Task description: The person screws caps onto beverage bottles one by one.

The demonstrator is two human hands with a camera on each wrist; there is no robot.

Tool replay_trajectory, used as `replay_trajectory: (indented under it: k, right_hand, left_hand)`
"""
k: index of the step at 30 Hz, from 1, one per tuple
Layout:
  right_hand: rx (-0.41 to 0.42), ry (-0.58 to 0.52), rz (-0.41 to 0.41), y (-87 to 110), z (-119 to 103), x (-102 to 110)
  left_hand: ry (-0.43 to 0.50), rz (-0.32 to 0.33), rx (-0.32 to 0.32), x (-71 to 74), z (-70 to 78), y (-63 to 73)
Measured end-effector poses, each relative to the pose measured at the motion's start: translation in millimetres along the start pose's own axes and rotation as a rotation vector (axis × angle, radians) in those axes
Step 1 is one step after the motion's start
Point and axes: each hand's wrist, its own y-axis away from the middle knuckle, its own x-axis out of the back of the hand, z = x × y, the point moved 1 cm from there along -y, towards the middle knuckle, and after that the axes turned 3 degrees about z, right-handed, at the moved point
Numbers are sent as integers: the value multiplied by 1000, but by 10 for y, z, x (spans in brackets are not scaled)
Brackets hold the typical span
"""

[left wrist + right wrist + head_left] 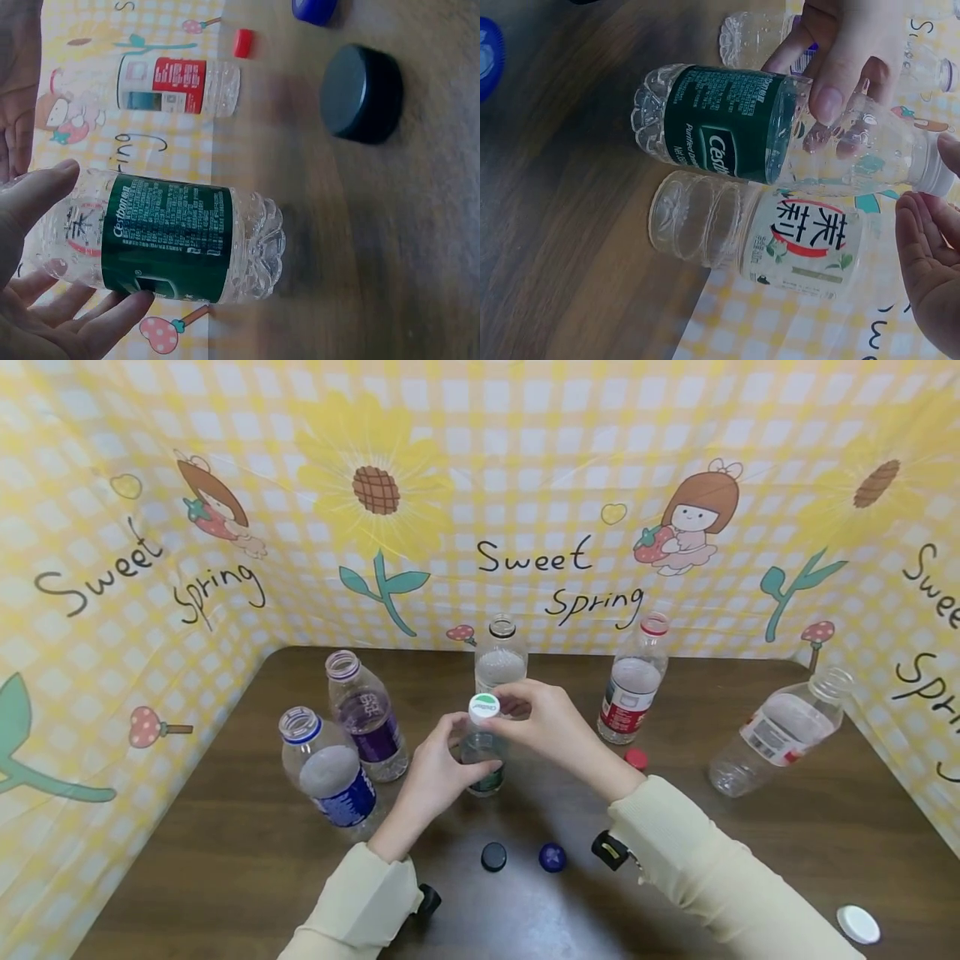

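Note:
A clear plastic bottle (483, 749) with a green label (718, 124) is in the middle of the head view. My left hand (437, 766) grips its upper body, thumb on one side and fingers on the other. On the bottle's mouth sits a white cap (483, 707) with a green print. The fingers and thumb of my right hand (546, 720) pinch this cap at its rim. Whether the cap's thread is engaged cannot be seen. Directly behind stands an uncapped clear bottle with a jasmine label (802, 240), partly hidden by my right hand in the head view.
Uncapped bottles stand around: a blue-labelled one (348, 802) and a purple-labelled one (377, 737) at left, a red-labelled one (624, 697) and a leaning-looking clear one (780, 735) at right. Loose caps lie about: black (493, 857), blue (552, 857), red (636, 759), white (858, 924).

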Motion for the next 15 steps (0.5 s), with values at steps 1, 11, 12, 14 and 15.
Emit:
replay_trajectory:
  k: [1,11,12,14,15]
  right_hand:
    - [-3,1,0,-10,-5,-8]
    - [-29,25,-17,-83,-41,-60]
    - [-30,28,-18,-88,-46,-63]
    - [-33,30,-20,-98,-61,-67]
    - [-33,32,-20,-101,-66,-69]
  left_hand:
    - [-9,2,3,13,-6,-5]
    - [-4,-9,21,67,-57,-28]
    - [-3,-10,19,70,-61,-30]
    - [0,-10,19,75,-66,-32]
    - [0,-10,18,77,-68,-34]
